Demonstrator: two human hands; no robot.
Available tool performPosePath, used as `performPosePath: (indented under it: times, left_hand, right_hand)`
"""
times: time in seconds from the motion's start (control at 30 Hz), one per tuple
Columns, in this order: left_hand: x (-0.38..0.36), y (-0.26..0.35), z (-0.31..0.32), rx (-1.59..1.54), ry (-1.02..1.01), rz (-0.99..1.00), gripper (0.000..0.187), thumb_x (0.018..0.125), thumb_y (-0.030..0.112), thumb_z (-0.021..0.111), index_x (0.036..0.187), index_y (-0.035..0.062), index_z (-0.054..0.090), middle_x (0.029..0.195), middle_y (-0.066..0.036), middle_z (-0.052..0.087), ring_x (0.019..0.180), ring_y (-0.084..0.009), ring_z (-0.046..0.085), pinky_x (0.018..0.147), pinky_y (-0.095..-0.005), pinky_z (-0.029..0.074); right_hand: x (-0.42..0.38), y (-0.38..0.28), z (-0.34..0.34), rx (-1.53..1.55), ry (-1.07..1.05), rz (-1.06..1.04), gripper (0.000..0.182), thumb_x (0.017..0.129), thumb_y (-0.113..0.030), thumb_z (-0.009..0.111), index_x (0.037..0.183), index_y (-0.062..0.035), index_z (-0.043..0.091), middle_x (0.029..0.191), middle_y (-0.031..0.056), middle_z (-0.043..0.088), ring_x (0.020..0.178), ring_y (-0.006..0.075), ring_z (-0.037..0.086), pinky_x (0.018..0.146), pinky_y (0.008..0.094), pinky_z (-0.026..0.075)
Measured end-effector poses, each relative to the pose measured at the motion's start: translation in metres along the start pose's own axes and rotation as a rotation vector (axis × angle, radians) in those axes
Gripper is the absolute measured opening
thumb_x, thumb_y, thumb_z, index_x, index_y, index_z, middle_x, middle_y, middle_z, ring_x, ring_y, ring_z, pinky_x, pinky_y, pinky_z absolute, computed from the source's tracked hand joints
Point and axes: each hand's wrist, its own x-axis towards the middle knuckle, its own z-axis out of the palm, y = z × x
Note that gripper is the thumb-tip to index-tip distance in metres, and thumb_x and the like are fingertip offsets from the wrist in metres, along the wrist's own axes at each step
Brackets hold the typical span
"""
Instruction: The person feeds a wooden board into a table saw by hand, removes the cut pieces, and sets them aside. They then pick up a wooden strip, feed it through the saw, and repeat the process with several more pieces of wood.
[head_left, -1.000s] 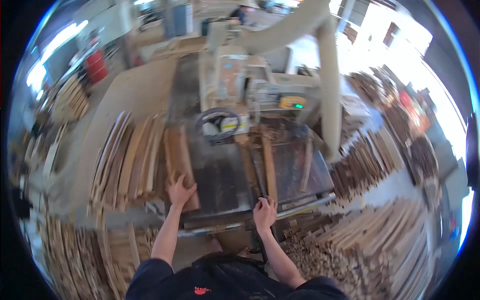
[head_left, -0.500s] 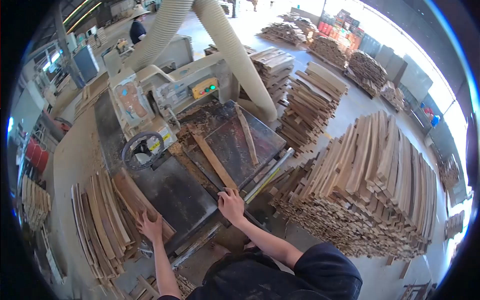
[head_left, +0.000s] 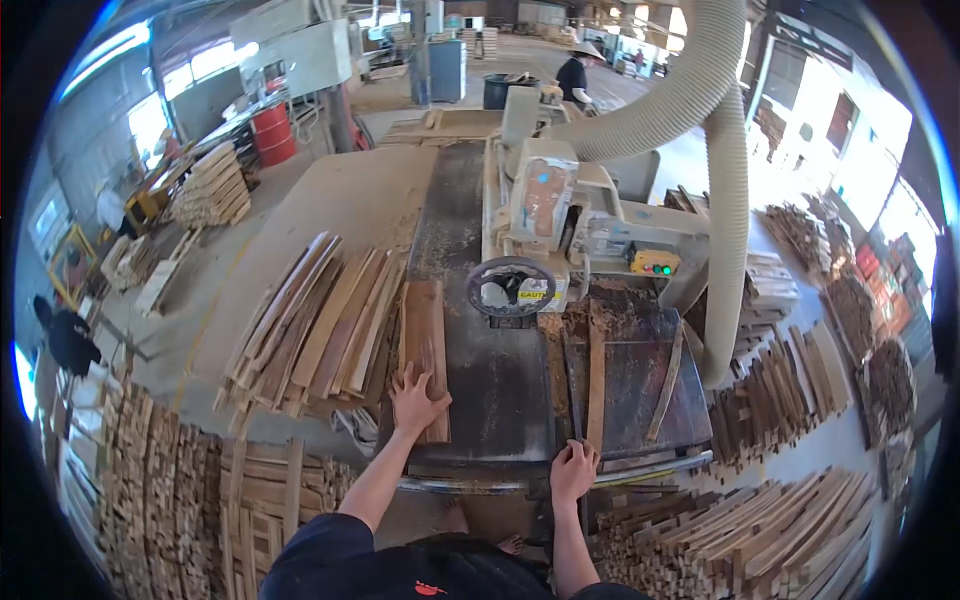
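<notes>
My left hand [head_left: 415, 402] rests with spread fingers on a wide brown board [head_left: 424, 325], which lies along the left side of the dark machine table [head_left: 495, 400]. My right hand [head_left: 574, 472] is at the table's front edge, fingers curled in at the near end of a long narrow wooden strip [head_left: 597, 375]. The strip's far end reaches the sawdust by the machine head. Farther right on the table lies a thin, crooked offcut [head_left: 667, 382]. Behind the tabletop stands the saw machine [head_left: 545, 195], with a black handwheel [head_left: 510, 287] and a yellow control box [head_left: 653, 263].
Stacked boards [head_left: 320, 330] stand left of the table. Timber piles [head_left: 760, 535] fill the right front, and more wood [head_left: 150, 490] is at the left front. A ribbed hose [head_left: 727, 220] hangs over the machine. One person [head_left: 573, 78] is behind it, another [head_left: 70, 335] far left.
My view has swung left and levelled, so the machine appears farther right and upright. My left hand stays on the board; my right hand stays at the strip's near end.
</notes>
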Motion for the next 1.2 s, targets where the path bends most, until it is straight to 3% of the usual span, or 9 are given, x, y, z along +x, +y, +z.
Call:
performPosePath:
  times: [0.83,1.2]
  left_hand:
    - [-0.001,0.007,-0.003,0.072,0.039,-0.004,0.072,0.073,0.053,0.077,0.135,0.0227,0.059,0.158,-0.015,0.033,0.142,-0.0524,0.028,0.114,-0.0655,0.026]
    - [0.0,0.007,-0.003,0.081,0.013,-0.011,0.072,0.075,0.054,0.076,0.137,0.0215,0.058,0.159,-0.014,0.03,0.141,-0.0549,0.029,0.112,-0.0686,0.027]
  right_hand:
    - [0.001,0.0,-0.001,-0.021,0.002,-0.036,0.014,0.089,-0.012,0.065,0.1,-0.0097,0.073,0.116,0.0133,0.067,0.112,0.0357,0.06,0.085,0.0464,0.056]
    - [0.001,-0.002,-0.002,0.007,0.017,-0.017,0.016,0.088,-0.012,0.063,0.099,-0.0106,0.073,0.114,0.0132,0.068,0.11,0.0361,0.061,0.089,0.0453,0.053]
